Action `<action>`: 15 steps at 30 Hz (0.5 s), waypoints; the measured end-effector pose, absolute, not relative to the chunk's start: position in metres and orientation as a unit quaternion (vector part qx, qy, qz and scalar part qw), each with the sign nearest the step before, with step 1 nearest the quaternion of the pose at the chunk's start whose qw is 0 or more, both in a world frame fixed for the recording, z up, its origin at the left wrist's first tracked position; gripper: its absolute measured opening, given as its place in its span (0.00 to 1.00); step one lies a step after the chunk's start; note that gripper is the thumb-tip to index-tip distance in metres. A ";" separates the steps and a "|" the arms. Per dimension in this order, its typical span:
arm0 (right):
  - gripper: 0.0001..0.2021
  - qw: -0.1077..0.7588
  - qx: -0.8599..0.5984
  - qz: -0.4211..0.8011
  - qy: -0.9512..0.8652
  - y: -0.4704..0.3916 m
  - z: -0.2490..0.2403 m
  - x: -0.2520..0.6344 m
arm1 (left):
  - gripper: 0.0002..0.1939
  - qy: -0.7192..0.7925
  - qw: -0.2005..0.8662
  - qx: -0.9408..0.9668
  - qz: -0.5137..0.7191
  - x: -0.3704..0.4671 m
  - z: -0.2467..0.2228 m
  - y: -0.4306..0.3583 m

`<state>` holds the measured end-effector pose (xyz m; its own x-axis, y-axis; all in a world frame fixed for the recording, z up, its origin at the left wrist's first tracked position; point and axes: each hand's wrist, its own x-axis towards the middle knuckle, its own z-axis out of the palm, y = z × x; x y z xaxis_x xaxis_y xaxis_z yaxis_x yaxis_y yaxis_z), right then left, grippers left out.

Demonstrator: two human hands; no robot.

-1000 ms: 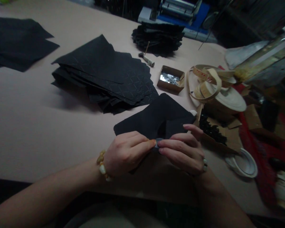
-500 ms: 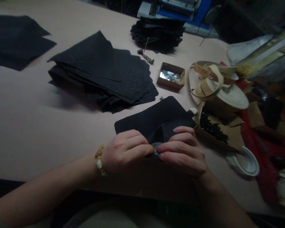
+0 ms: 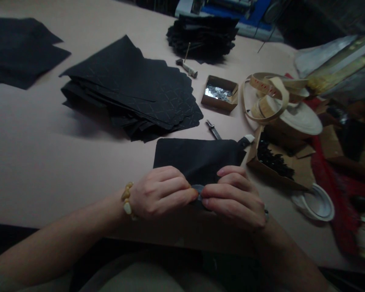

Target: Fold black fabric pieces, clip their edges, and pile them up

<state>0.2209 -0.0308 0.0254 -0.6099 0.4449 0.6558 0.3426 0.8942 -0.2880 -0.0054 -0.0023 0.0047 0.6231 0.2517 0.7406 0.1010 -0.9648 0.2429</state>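
Observation:
Close to the table's front edge, both hands pinch the near side of a black sheet (image 3: 197, 156) with rounded corners, perhaps leather. My left hand (image 3: 162, 192), with a beaded bracelet at its wrist, is closed with its fingertips on the sheet. My right hand (image 3: 235, 198) is closed from the other side, its fingertips almost meeting the left ones. Between them shows a small greyish patch (image 3: 198, 188) whose kind I cannot make out. Behind the sheet lie a metal punch-like tool (image 3: 213, 129) and a dark tool with a pale tip (image 3: 246, 140).
A fanned pile of black sheets (image 3: 134, 89) lies left of centre, with another black stack (image 3: 202, 38) behind. A box of shiny metal pieces (image 3: 219, 93), a box of black pieces (image 3: 276, 162), a tape roll (image 3: 318, 205), a strap coil (image 3: 301, 117) and a hammer (image 3: 187, 68) are around.
The black sheet has turned, and its far edge now lies nearly level and lower, uncovering the metal tool behind it. Both hands keep their pinch in almost the same place.

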 end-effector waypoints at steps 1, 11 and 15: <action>0.10 0.380 -0.223 0.066 -0.895 -0.031 0.026 0.222 | 0.10 0.108 0.082 0.899 0.417 -0.005 0.004 -0.002; 0.09 0.391 -0.211 0.076 -0.892 -0.030 0.020 0.221 | 0.10 0.077 -0.054 0.931 0.354 -0.008 0.008 0.000; 0.10 0.367 -0.208 0.084 -0.903 -0.030 0.019 0.217 | 0.14 0.038 -0.059 0.935 0.347 -0.011 0.009 0.002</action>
